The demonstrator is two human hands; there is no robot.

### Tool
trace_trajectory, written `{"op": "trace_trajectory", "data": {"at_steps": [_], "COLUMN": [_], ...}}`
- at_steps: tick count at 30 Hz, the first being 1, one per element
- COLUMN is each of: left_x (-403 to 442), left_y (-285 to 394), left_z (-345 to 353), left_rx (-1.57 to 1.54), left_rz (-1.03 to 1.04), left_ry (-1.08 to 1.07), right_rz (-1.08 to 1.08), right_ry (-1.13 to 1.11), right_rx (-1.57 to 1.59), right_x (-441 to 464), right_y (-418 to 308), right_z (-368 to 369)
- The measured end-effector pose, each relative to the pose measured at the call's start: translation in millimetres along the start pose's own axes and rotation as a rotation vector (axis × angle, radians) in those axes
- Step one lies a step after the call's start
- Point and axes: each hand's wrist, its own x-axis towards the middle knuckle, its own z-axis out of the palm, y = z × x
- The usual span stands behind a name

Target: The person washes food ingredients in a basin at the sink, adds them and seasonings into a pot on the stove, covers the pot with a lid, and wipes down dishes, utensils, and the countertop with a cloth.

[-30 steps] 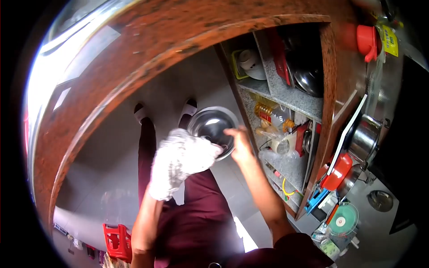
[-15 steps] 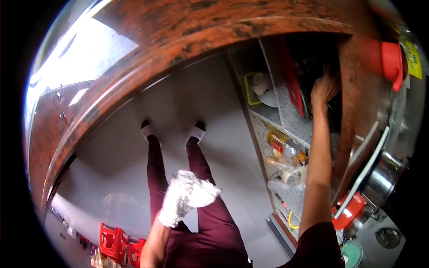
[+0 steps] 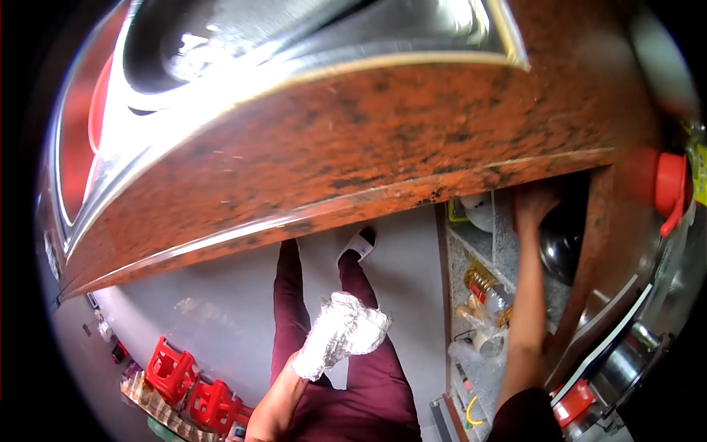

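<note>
A crumpled white cloth (image 3: 355,324) covered the left hand (image 3: 324,350), which was raised above the person's thighs; with the fingers hidden underneath, it was impossible to tell how far they were closed. The right hand (image 3: 536,203) reached deep into the upper part of the open cupboard (image 3: 557,300), blurred and in shadow, so whether it gripped anything could not be told. Just beside it in the same compartment was a shiny, round metal bowl or lid (image 3: 561,254). An oil bottle (image 3: 482,285) lay in another compartment. The reddish-brown counter (image 3: 368,140) ran across the view, with a metal sink (image 3: 317,37) set into it
</note>
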Motion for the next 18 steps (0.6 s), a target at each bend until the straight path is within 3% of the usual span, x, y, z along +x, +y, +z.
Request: {"op": "trace_trajectory", "data": {"at_steps": [1, 2, 3, 4, 5, 6, 7, 8, 10, 11, 12, 14, 16, 18], "left_x": [10.5, 9.0, 6.0, 0.9, -7.1, -14.2, -21.1, -23.0, -24.8, -27.0, -34.7, -43.5, -58.8, -91.0], "left_y": [-2.4, -7.4, -8.7, -8.4, 6.5, 16.8, 27.4, 28.9, 28.4, 28.1, 23.8, 14.9, 3.2, -9.0], "left_z": [-12.2, -23.3, -32.4, -41.7, -22.2, -24.3, -26.3, -49.1, -89.2, -105.8, -108.6, -113.1, -120.5, -138.8], "left_rx": [0.17, 0.115, 0.068, 0.03, 0.404, 0.401, 0.4, 0.02, -0.581, -0.801, -0.796, -0.796, -0.977, -1.108], "left_rz": [0.067, -0.008, -0.088, -0.178, -0.271, -0.362, -0.452, -0.54, -0.654, -0.699, -0.663, -0.671, -0.614, -0.616], "left_ry": [-0.073, -0.038, -0.006, 0.025, 0.028, 0.018, 0.007, 0.037, 0.149, 0.206, 0.267, 0.251, 0.496, 0.752], "right_rz": [-0.02, 0.087, 0.029, 0.175, 0.387, 0.606, 0.763, 0.932, 0.297, 0.447, 0.281, 0.698, -0.232, 0.083], "right_ry": [0.083, -0.002, -0.214, -0.396, -0.678, -1.131, -1.319, -1.53, -1.264, -1.368, -1.363, -1.422, -1.449, -1.872], "right_rx": [0.226, 0.411, 0.792, 1.283, 1.478, 1.612, 1.903, 2.167, 2.582, 2.507, 2.557, 2.355, 2.311, 2.413], "right_x": [-22.8, -54.2, -78.9, -116.4, -148.5, -162.3, -176.7, -188.9, -206.4, -206.3, -198.2, -189.5, -195.1, -178.1], "right_y": [-18.4, -45.1, -59.8, -78.2, -97.8, -112.0, -131.3, -149.5, -176.1, -179.9, -184.8, -201.5, -211.0, -227.3], "right_z": [-15.3, -38.4, -73.0, -91.7, -119.6, -163.3, -202.2, -230.6, -253.1, -266.9, -282.1, -306.6, -226.6, -282.4]}}
